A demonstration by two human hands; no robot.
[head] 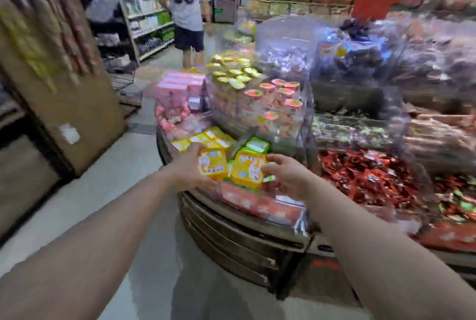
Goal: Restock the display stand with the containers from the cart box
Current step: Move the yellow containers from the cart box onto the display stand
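Note:
My left hand [189, 168] grips a yellow container [213, 165] with a white label. Beside it, my right hand [286, 175] holds a second yellow container [247, 171], tilted with its lid toward me. Both are held over the front edge of the round display stand [231, 227]. Just behind them, several matching yellow containers [206, 139] lie in the stand's lower tier, with green ones [257, 145] to their right. The cart box is not in view.
Clear bins on the stand hold cups with green lids [235, 75] and red-topped cups [280, 98]. Red-wrapped sweets [368, 178] fill the bin at right. A cardboard-sided display [56, 83] stands at left. A person in an 88 shirt [186, 5] stands in the aisle beyond.

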